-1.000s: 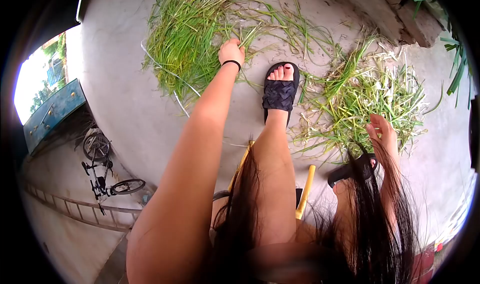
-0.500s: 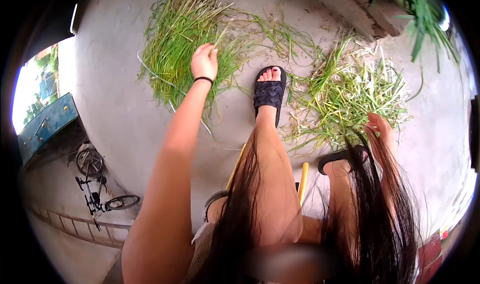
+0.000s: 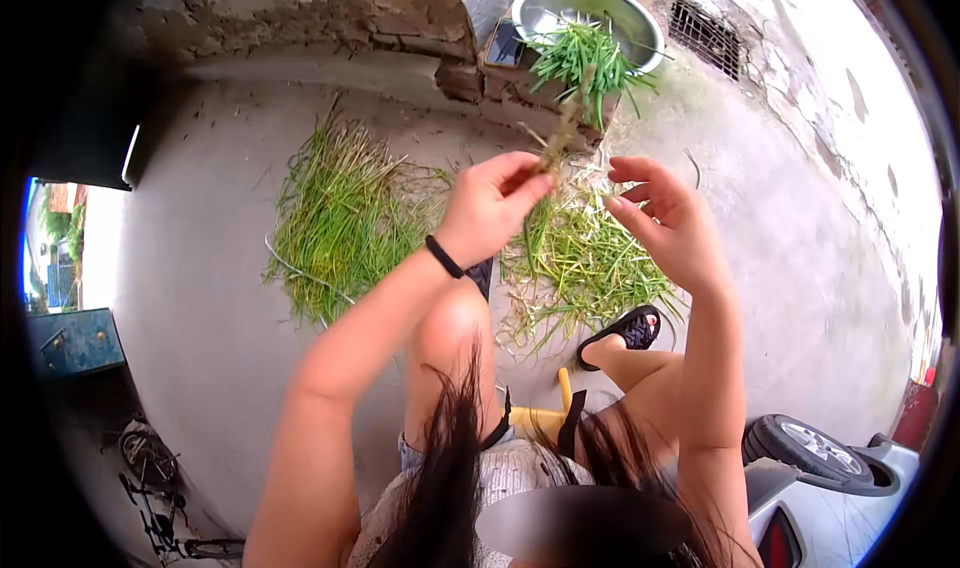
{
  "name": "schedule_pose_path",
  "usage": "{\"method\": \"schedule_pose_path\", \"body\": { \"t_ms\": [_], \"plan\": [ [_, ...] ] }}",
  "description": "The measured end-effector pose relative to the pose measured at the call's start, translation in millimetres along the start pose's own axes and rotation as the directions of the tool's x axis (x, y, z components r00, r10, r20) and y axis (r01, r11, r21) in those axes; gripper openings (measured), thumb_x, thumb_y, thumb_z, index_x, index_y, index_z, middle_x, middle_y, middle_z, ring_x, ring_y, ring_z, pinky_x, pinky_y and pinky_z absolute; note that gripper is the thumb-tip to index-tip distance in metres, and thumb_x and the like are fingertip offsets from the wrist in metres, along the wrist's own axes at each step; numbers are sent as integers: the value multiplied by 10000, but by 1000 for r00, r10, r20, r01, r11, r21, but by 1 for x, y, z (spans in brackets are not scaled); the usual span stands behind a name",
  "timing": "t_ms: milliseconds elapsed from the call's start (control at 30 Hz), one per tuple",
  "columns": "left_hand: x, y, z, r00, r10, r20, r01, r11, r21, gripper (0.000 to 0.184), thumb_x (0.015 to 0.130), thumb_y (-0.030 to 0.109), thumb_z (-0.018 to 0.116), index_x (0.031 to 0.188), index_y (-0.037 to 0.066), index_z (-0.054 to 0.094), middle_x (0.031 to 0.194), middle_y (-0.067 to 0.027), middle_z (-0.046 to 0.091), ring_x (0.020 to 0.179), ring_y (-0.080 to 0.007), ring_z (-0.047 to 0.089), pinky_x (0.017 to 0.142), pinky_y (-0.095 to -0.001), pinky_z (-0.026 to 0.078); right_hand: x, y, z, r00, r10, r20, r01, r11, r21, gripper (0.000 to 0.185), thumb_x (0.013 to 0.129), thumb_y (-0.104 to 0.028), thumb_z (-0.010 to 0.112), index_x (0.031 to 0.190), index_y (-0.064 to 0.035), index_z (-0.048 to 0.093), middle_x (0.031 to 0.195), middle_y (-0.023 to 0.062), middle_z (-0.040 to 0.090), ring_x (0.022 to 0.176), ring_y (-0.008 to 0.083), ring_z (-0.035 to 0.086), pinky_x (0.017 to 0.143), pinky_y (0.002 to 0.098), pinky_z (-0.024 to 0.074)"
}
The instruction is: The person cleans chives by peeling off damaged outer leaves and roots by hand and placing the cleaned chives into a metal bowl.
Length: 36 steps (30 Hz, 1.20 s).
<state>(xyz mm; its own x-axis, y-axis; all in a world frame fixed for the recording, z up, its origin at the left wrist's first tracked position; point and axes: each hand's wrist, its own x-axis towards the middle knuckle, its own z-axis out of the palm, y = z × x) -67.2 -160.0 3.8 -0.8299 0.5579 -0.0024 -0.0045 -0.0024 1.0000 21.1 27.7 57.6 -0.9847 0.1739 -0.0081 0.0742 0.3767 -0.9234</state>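
Observation:
My left hand [image 3: 500, 208] pinches a thin stalk [image 3: 565, 133] with a dry, frayed end, raised in front of me. To its right, my right hand [image 3: 665, 218] is held up with curved, parted fingers and nothing in them. Below and between the hands lies a loose pile of pale and green trimmings [image 3: 590, 263]. A larger heap of long green stalks [image 3: 345, 218] spreads on the ground at the left. Cut green leaves [image 3: 585, 63] hang over the rim of a metal basin [image 3: 645, 28] at the top.
A phone [image 3: 505, 45] lies beside the basin on a ledge. A floor grate [image 3: 706, 38] is at the upper right. A car [image 3: 850, 508] stands at the lower right, a bicycle [image 3: 155, 488] at the lower left. A sandal [image 3: 635, 328] is near the trimmings.
My left hand has lifted away from the heap with the stalk. My right hand has risen from beside my leg toward it. The view has shifted, bringing the basin and the car into sight.

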Motion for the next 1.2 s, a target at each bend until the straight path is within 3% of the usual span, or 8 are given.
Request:
{"method": "schedule_pose_path", "body": {
  "t_ms": [133,267,433,500,567,733,833,1200],
  "plan": [
    [9,26,63,974,-41,223,0,984,178,181,850,133,588,953,-14,615,802,-29,637,751,-66,568,673,-223,465,-1,21,-19,997,58,-51,-57,998,27,190,803,-145,642,900,14,602,707,41,598,614,87,543,539,229,432],
    [25,1,80,945,-147,293,162,987,-25,197,860,172,570,930,-6,618,772,-36,627,681,-99,580,621,-235,468,-11,38,-35,973,202,-110,-170,954,246,164,821,-163,630,797,-1,615,593,-5,548,527,45,483,483,201,372],
    [31,-32,73,892,-320,318,405,880,-248,197,921,192,471,1012,36,551,928,-32,589,831,-98,576,691,-208,466,-8,53,-48,955,276,-111,-207,884,418,205,860,-189,582,900,6,629,612,-4,539,519,45,460,468,189,355],
    [35,-30,77,880,-364,305,446,853,-271,199,930,192,444,1037,48,530,942,-30,579,835,-79,551,636,-187,431,-8,62,-47,947,317,-43,-239,791,562,219,862,-184,580,921,24,617,651,12,549,555,61,489,491,197,387],
    [41,-24,77,858,-371,356,485,814,-319,206,924,203,451,1029,47,535,952,-27,583,689,-43,474,536,-161,345,-9,67,-40,946,323,7,-259,745,614,222,857,-178,586,926,32,607,674,24,561,579,72,511,511,204,410],
    [46,-11,72,795,-355,492,474,870,-137,226,857,238,577,983,53,550,724,50,528,564,-10,408,478,-154,296,1,69,-29,945,324,-50,-233,772,591,182,837,-159,613,875,15,576,696,52,584,597,93,552,532,204,442],
    [47,-18,70,839,-299,454,379,921,-94,209,830,223,617,940,54,564,666,81,477,533,-2,375,465,-155,282,4,77,-27,938,344,-39,-253,760,599,183,836,-163,616,863,12,570,697,58,583,585,98,551,530,204,444],
    [47,-11,59,798,-365,479,496,850,-178,164,865,213,564,966,84,567,818,41,589,598,3,424,510,-152,313,4,78,-26,937,347,50,-260,594,761,162,891,-185,523,887,-25,548,712,31,566,562,50,486,486,171,370]
  ]
}}
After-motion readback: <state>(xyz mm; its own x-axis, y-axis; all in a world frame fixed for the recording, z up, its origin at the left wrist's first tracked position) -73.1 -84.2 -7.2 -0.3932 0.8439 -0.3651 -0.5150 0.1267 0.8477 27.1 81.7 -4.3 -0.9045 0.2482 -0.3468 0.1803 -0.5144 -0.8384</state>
